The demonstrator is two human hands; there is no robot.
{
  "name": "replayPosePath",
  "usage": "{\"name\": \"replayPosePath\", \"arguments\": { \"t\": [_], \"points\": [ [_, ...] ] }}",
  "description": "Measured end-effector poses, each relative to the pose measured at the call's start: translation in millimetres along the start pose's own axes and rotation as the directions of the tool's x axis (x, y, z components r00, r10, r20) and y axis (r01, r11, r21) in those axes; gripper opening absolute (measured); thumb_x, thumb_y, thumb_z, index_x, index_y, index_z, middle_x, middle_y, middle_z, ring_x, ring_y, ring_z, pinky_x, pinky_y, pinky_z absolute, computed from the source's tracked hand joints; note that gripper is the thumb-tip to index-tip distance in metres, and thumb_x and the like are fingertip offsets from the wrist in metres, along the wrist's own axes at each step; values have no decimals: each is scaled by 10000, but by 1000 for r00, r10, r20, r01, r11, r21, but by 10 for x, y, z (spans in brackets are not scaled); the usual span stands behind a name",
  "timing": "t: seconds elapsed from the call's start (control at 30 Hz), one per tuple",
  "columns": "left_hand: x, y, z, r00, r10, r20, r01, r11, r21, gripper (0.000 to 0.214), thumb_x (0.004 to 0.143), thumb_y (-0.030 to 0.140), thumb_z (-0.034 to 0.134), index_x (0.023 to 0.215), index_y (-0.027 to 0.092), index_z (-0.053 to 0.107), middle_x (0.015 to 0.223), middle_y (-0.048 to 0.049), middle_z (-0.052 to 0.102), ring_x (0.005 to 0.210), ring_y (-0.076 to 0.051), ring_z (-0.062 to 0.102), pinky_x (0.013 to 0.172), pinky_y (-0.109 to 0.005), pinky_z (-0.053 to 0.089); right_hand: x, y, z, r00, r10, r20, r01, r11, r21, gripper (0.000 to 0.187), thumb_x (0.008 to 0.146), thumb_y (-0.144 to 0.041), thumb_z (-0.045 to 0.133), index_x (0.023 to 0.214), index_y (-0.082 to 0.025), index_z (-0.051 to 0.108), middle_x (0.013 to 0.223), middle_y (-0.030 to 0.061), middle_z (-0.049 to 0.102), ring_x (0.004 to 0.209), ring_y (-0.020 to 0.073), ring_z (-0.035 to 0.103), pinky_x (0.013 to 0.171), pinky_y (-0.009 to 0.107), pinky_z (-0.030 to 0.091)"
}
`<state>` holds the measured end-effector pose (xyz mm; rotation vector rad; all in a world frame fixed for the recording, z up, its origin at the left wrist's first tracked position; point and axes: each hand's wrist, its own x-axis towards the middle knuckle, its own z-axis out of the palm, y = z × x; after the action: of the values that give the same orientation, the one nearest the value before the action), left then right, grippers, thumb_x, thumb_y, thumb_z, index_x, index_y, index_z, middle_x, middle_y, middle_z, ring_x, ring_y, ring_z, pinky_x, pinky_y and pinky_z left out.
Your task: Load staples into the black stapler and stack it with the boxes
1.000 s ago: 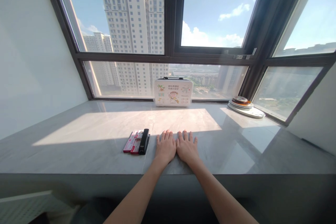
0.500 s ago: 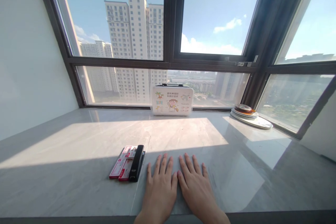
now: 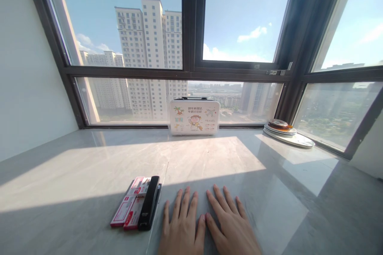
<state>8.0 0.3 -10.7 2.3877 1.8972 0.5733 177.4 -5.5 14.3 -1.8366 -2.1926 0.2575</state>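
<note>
My left hand [image 3: 183,223] lies palm down on the grey marble-look sill [image 3: 74,223], fingers spread. Beside it my right hand [image 3: 231,223] rests the same way, the two thumbs almost meeting. Neither holds anything. To the left of my left hand, and apart from it, lies a black stapler [image 3: 149,203]. Against the stapler's left side sit several small red-and-white boxes [image 3: 127,211], laid close together; their printing is too small to read.
A white case [image 3: 194,118] with cartoon prints and a dark handle stands upright against the window. In the right corner is a stack of round, plate-like discs [image 3: 287,135]. Dark window frames [image 3: 125,72] run behind, and a white wall [image 3: 26,87] rises at left.
The view has tilted slightly upward, so the hands, stapler and boxes sit lower in the picture. Both hands stay flat on the sill.
</note>
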Motion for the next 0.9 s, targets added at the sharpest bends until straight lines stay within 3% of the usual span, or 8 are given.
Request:
{"name": "replayPosePath", "arguments": {
  "t": [0.73,0.9],
  "points": [
    [-13,-23,-27,1000,19,-10,-19,1000,-9,519,972,435,423,1483,351,444,1593,0,348,1473,-333,329,1184,-643,272,-2,34,57,1000,-3,-18,3,1000,15,563,980,-489,384,1528,-362,371,1619,-56,217,1520,317,151,1210,597,189],
    [-20,6,-28,999,20,-28,-21,999,-24,511,981,416,415,1480,318,462,1593,-30,367,1472,-342,323,1186,-648,251,2,-3,69,996,41,-79,-31,992,121,534,962,-427,427,1487,-339,466,1594,-20,355,1502,327,238,1216,592,137]
  ]
}}
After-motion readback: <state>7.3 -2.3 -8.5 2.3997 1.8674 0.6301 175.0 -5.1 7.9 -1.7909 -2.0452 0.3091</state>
